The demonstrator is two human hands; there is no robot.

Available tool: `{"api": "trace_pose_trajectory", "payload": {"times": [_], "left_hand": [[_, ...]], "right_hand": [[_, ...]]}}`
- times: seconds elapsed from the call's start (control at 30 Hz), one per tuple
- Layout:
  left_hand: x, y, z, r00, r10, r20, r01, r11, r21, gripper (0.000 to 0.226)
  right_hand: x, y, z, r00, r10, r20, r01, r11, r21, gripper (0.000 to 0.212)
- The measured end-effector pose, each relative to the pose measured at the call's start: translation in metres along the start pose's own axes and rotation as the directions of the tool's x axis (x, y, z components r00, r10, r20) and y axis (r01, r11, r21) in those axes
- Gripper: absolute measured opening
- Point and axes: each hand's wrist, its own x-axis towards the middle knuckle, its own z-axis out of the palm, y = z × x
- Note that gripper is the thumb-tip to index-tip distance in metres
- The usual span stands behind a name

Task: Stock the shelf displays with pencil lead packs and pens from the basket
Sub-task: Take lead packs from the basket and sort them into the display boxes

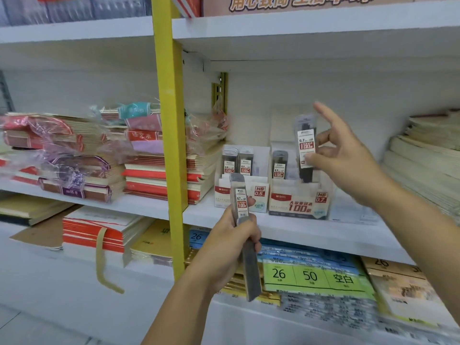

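Two clear display boxes stand on the white middle shelf (286, 230): the HB 0.5 box (242, 195) on the left with two lead packs upright in it, and the HB 0.7 box (298, 200) on the right with one pack (279, 165) in it. My right hand (346, 160) pinches a 0.7 lead pack (305, 148) upright, its lower end inside the 0.7 box; the forefinger points up. My left hand (234, 245) grips a bunch of 0.7 lead packs (242, 220) in front of the 0.5 box. The basket and pens are out of view.
A yellow upright post (171, 135) divides the shelving. Wrapped notebook stacks (99, 155) fill the shelf to the left, and paper stacks (423, 165) lie at the right. Notebooks and label packs (311, 275) lie on the shelf below.
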Motion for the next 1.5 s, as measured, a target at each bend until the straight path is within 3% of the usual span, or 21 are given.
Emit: {"api": "trace_pose_trajectory", "payload": {"times": [0.1, 0.23, 0.47, 0.6, 0.7, 0.8, 0.9, 1.03, 1.1, 1.2, 1.33, 1.4, 1.5], "left_hand": [[0.006, 0.001, -0.004, 1.0, -0.004, 0.014, 0.004, 1.0, 0.001, 0.031], [0.017, -0.003, -0.013, 0.993, 0.098, -0.066, -0.094, 0.994, 0.058, 0.015], [0.021, -0.004, -0.02, 0.98, 0.183, -0.074, -0.187, 0.981, -0.059, 0.022], [0.021, -0.005, -0.022, 0.982, 0.179, -0.065, -0.183, 0.981, -0.058, 0.027], [0.018, -0.007, -0.021, 0.981, 0.184, -0.056, -0.188, 0.981, -0.055, 0.032], [0.015, -0.007, -0.02, 0.98, 0.194, -0.041, -0.197, 0.978, -0.067, 0.037], [0.01, -0.008, -0.013, 0.981, 0.186, -0.057, -0.191, 0.978, -0.09, 0.041], [-0.001, -0.011, -0.001, 0.985, 0.148, -0.088, -0.159, 0.978, -0.135, 0.026], [-0.008, -0.014, 0.004, 0.984, 0.129, -0.122, -0.146, 0.979, -0.142, 0.034], [-0.02, -0.02, 0.013, 0.973, 0.118, -0.196, -0.135, 0.988, -0.073, 0.049], [-0.037, -0.031, 0.017, 0.968, 0.1, -0.231, -0.099, 0.995, 0.019, 0.045], [-0.044, -0.031, 0.019, 0.98, 0.068, -0.188, -0.08, 0.995, -0.053, 0.046], [-0.048, -0.034, 0.018, 0.985, 0.035, -0.17, -0.06, 0.987, -0.146, 0.04]], "right_hand": [[0.027, 0.01, -0.001, 0.999, -0.029, -0.014, 0.027, 0.988, -0.151, 0.081], [0.044, 0.027, 0.007, 0.998, -0.063, -0.023, 0.053, 0.95, -0.306, 0.055], [0.054, 0.048, 0.016, 0.997, 0.025, 0.075, 0.015, 0.874, -0.486, 0.037], [0.058, 0.053, 0.019, 0.982, 0.131, 0.134, -0.012, 0.757, -0.653, 0.023], [0.048, 0.039, 0.023, 0.996, 0.024, 0.085, 0.048, 0.663, -0.747, 0.031], [-0.001, 0.016, 0.035, 0.996, -0.09, -0.012, 0.071, 0.85, -0.522, 0.023], [-0.066, 0.007, 0.056, 0.999, -0.007, 0.042, 0.016, 0.976, -0.217, 0.02], [-0.117, 0.018, 0.078, 0.97, 0.194, 0.144, -0.197, 0.98, 0.01, 0.039], [-0.131, 0.023, 0.083, 0.976, 0.163, 0.144, -0.168, 0.985, 0.024, 0.049], [-0.143, 0.026, 0.085, 0.985, 0.076, 0.158, -0.061, 0.994, -0.095, 0.054], [-0.153, 0.025, 0.088, 0.979, 0.095, 0.178, -0.075, 0.99, -0.12, 0.062], [-0.156, 0.027, 0.087, 0.979, 0.122, 0.162, -0.116, 0.992, -0.044, 0.058], [-0.158, 0.031, 0.083, 0.945, 0.288, 0.156, -0.313, 0.933, 0.179, 0.038]]}}
